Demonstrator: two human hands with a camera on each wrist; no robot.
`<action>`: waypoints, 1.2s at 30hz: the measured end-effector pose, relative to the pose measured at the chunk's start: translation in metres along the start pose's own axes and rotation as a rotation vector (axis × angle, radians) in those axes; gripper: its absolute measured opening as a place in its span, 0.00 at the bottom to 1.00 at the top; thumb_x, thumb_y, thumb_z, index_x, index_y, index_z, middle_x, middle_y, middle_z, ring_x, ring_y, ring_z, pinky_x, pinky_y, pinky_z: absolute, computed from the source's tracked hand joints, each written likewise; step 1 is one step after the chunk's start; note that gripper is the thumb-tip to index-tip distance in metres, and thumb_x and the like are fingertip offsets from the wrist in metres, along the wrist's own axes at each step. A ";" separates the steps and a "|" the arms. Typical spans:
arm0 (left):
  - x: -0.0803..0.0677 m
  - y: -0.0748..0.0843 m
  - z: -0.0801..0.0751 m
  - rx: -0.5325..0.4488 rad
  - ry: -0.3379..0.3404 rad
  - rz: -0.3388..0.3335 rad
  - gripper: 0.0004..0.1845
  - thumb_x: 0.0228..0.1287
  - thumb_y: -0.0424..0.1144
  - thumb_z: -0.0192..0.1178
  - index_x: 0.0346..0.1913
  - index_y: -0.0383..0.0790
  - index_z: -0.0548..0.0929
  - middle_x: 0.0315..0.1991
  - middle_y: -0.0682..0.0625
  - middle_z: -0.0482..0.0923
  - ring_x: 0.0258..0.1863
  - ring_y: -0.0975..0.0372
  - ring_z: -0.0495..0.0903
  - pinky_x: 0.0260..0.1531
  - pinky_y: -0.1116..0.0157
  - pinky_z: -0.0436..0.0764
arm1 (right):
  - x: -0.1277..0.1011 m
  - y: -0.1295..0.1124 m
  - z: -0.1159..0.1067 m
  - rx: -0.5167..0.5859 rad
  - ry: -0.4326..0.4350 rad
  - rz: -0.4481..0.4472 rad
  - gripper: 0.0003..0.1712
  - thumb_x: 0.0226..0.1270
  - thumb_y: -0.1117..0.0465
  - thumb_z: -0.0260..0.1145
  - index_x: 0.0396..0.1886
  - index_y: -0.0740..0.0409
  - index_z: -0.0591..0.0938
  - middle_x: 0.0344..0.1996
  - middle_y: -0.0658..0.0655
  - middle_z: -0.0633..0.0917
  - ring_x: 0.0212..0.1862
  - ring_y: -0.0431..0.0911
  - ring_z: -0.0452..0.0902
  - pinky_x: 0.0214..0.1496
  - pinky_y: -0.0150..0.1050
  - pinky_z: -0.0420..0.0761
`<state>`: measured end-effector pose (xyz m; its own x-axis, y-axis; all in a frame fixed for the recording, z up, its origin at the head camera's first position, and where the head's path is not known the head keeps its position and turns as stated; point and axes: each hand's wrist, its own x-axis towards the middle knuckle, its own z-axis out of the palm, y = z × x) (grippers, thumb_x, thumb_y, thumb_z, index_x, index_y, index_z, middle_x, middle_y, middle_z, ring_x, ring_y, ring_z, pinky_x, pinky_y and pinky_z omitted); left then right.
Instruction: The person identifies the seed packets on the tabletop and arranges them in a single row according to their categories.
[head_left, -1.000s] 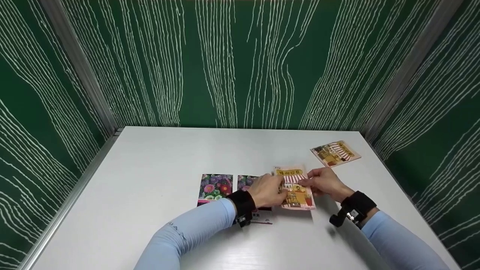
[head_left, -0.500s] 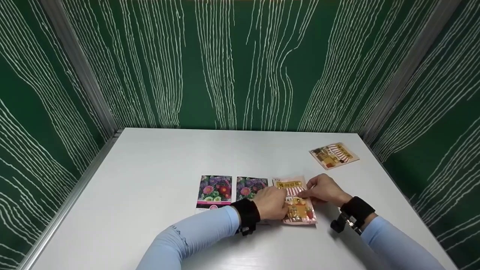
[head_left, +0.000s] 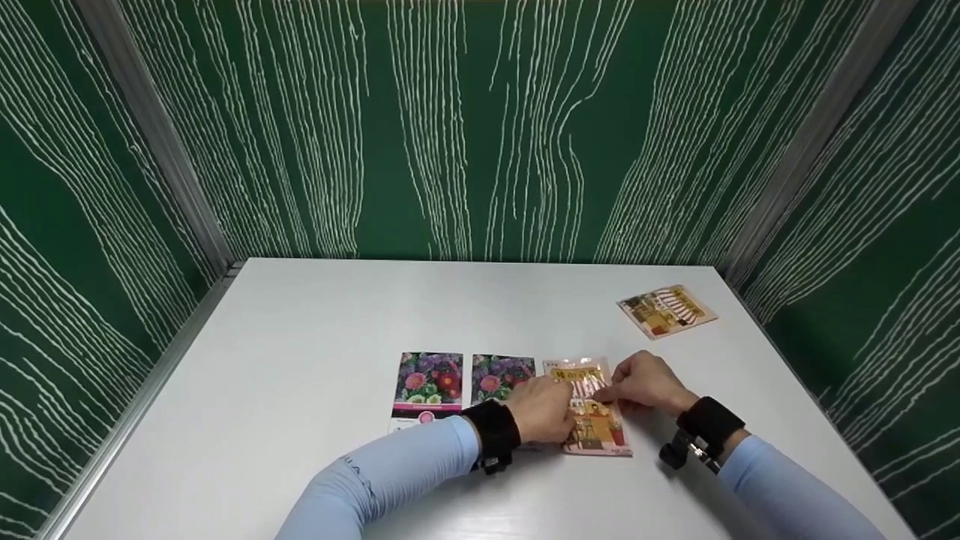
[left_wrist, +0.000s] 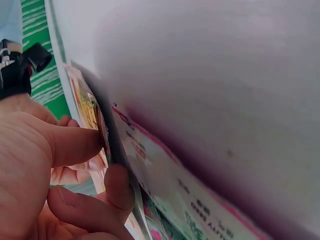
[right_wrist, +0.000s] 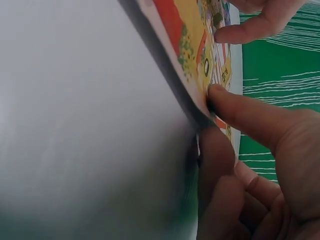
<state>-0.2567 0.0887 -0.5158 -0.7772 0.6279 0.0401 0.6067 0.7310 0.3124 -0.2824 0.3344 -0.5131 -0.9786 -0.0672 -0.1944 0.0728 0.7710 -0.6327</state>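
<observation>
The left packet (head_left: 427, 381), middle packet (head_left: 495, 376) and right packet (head_left: 596, 431) lay in one row on the surface (head_left: 315, 330). The rear packet (head_left: 667, 311) lay behind the row and to its right. The back panel (head_left: 480, 142) stood behind the surface.

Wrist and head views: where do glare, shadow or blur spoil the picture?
Head: mild glare on the table towards the near edge, soft shadow beside the right sleeve; left wrist: purplish shadow along the magenta-trimmed packet, its print soft; right wrist: blurred dark shadow beside the right hand, though the held packet shows fairly distinct colours.
</observation>
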 end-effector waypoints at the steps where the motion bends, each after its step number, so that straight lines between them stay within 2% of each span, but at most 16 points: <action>1: 0.000 0.000 0.000 0.005 0.005 -0.004 0.21 0.70 0.37 0.67 0.24 0.50 0.65 0.19 0.59 0.60 0.19 0.64 0.65 0.18 0.65 0.68 | 0.000 0.000 0.000 -0.011 0.006 0.002 0.20 0.59 0.49 0.89 0.22 0.53 0.88 0.15 0.46 0.84 0.19 0.38 0.77 0.23 0.33 0.73; 12: 0.000 -0.001 0.001 0.044 0.012 -0.024 0.19 0.71 0.43 0.67 0.25 0.51 0.69 0.20 0.59 0.65 0.20 0.64 0.69 0.19 0.62 0.69 | 0.001 0.004 -0.001 -0.112 0.049 -0.065 0.25 0.55 0.42 0.90 0.20 0.51 0.85 0.14 0.44 0.80 0.19 0.39 0.73 0.23 0.35 0.68; 17: -0.001 -0.007 -0.001 0.013 0.028 -0.022 0.18 0.72 0.47 0.68 0.27 0.50 0.72 0.20 0.59 0.67 0.20 0.64 0.70 0.19 0.62 0.68 | 0.003 0.002 -0.002 -0.131 0.050 -0.099 0.25 0.56 0.42 0.90 0.22 0.51 0.86 0.15 0.44 0.81 0.20 0.39 0.74 0.24 0.35 0.68; 20: -0.003 -0.011 -0.002 -0.046 0.028 -0.034 0.14 0.74 0.51 0.69 0.33 0.50 0.80 0.22 0.59 0.72 0.21 0.65 0.71 0.20 0.64 0.69 | 0.002 0.000 -0.003 -0.128 0.071 -0.095 0.24 0.58 0.42 0.88 0.22 0.51 0.86 0.16 0.44 0.82 0.21 0.40 0.74 0.25 0.35 0.69; 22: -0.006 -0.015 -0.004 -0.095 0.036 -0.038 0.12 0.76 0.52 0.70 0.41 0.48 0.86 0.25 0.59 0.78 0.22 0.66 0.71 0.21 0.67 0.70 | 0.001 0.000 -0.004 -0.130 0.098 -0.102 0.23 0.62 0.42 0.86 0.23 0.51 0.87 0.16 0.46 0.83 0.21 0.40 0.76 0.26 0.36 0.69; 24: -0.009 -0.020 -0.006 -0.142 0.048 -0.031 0.13 0.76 0.52 0.70 0.51 0.47 0.89 0.27 0.57 0.82 0.21 0.67 0.71 0.22 0.69 0.70 | 0.000 0.000 -0.006 -0.128 0.132 -0.103 0.22 0.65 0.41 0.83 0.25 0.51 0.87 0.16 0.47 0.85 0.22 0.41 0.77 0.27 0.36 0.70; 27: -0.013 -0.027 -0.012 -0.191 0.065 -0.007 0.17 0.78 0.50 0.69 0.59 0.44 0.90 0.26 0.55 0.84 0.18 0.69 0.68 0.20 0.71 0.69 | -0.001 0.000 -0.009 -0.129 0.196 -0.133 0.20 0.70 0.43 0.81 0.27 0.51 0.88 0.19 0.50 0.87 0.23 0.43 0.78 0.29 0.38 0.71; 32: -0.019 -0.039 -0.017 -0.198 0.145 0.025 0.15 0.79 0.48 0.67 0.57 0.45 0.92 0.26 0.56 0.88 0.18 0.74 0.70 0.22 0.75 0.68 | -0.002 0.000 -0.015 -0.126 0.309 -0.197 0.16 0.72 0.47 0.80 0.31 0.52 0.90 0.28 0.53 0.91 0.31 0.44 0.81 0.37 0.41 0.75; 36: -0.022 -0.044 -0.020 -0.201 0.239 0.037 0.12 0.78 0.47 0.68 0.52 0.45 0.94 0.31 0.55 0.93 0.23 0.74 0.75 0.28 0.75 0.71 | 0.002 0.001 -0.020 -0.118 0.374 -0.199 0.17 0.72 0.45 0.80 0.39 0.55 0.91 0.40 0.60 0.95 0.40 0.52 0.89 0.45 0.45 0.80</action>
<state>-0.2696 0.0370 -0.5115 -0.7868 0.5553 0.2694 0.6087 0.6261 0.4873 -0.2884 0.3477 -0.4991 -0.9752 -0.0048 0.2213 -0.1258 0.8346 -0.5362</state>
